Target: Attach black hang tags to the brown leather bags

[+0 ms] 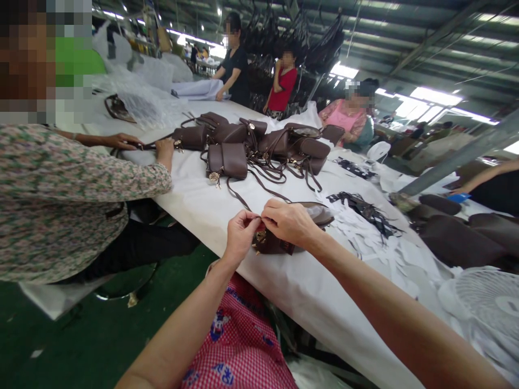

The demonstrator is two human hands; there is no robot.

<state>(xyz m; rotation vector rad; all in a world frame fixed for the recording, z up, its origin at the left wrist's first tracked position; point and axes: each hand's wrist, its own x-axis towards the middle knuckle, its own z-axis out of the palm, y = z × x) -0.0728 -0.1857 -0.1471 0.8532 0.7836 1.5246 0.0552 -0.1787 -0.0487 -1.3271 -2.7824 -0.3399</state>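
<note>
**Strap pinched at bench edge over small brown bag**

Far left: co-worker in floral sleeve (60, 200), both hands on a brown bag (190, 138) further up the bench (194, 200).

Centre-left: left hand (239, 235), fingertips closed in a narrow pinch grip on the thin brown strap (243, 202). Strap runs up toward the pile.

Centre: right hand (290, 221), also a narrow pinch on the same strap end, fingertips touching the left ones. Directly beneath both: small brown bag (275, 243) with gold charm (259, 237), lying on the bench close to its near edge.

Beyond: pile of finished brown bags (267, 143), roughly eight, overlapping, exact count unclear. Straps tangled across each other.

Right: loose black strips (360, 208), white paper scraps (389, 248), larger dark brown pieces (458, 237), white fan (486, 308) at far right.

Counts: two own hands, one bag in hand, one strap gripped, three more people standing or seated at the far end.

Risks, judged:
- Bag near bench edge; hard tug on strap likely drags it off onto the lap.
- Strap crosses the pile's straps; pulling could snag a neighbour bag.
- Small pinch area; slip likely if strap is slick.
</note>
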